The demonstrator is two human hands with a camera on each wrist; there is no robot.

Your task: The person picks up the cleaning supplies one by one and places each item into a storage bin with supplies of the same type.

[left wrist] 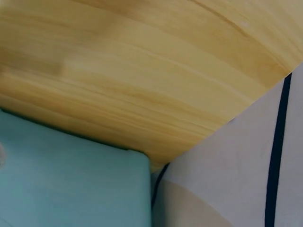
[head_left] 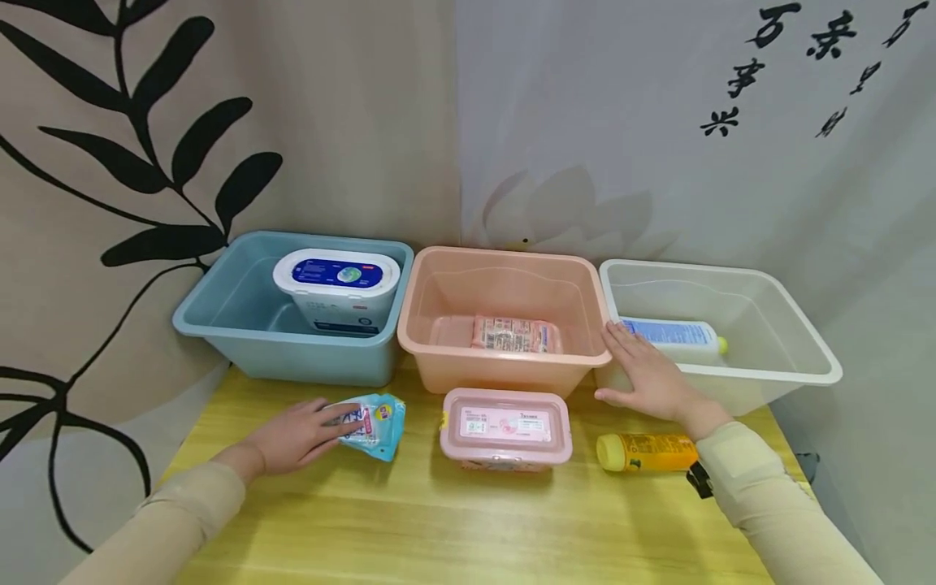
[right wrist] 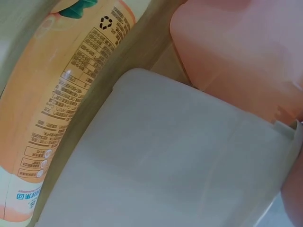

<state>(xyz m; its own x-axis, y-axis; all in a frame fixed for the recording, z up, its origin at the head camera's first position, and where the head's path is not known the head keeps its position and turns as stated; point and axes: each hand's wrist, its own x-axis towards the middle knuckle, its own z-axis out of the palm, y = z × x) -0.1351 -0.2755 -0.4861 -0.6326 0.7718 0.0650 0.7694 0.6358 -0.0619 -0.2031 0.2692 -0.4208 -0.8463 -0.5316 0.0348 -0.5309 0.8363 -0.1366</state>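
Observation:
My left hand point(head_left: 296, 435) rests on a blue packet of wipes point(head_left: 383, 426), its fingers fairly straight across the packet's left side. The packet lies on the table in front of the blue bin point(head_left: 292, 357). On the right, my right hand point(head_left: 647, 378) touches the front rim of the white bin point(head_left: 731, 386) near its left corner, fingers extended. In the right wrist view that bin's outer wall point(right wrist: 165, 142) fills the middle. A yellow-capped orange bottle point(head_left: 651, 452) lies beneath my right wrist. The left wrist view shows no hand.
A pink lidded box point(head_left: 506, 431) stands on the wooden table point(head_left: 409, 536) between my hands. Behind it, the pink bin point(head_left: 497, 370) holds a pink packet point(head_left: 512, 334). The blue bin holds a white tub point(head_left: 344, 301); the white bin holds a blue-and-white bottle point(head_left: 680, 340). A curtain hangs behind.

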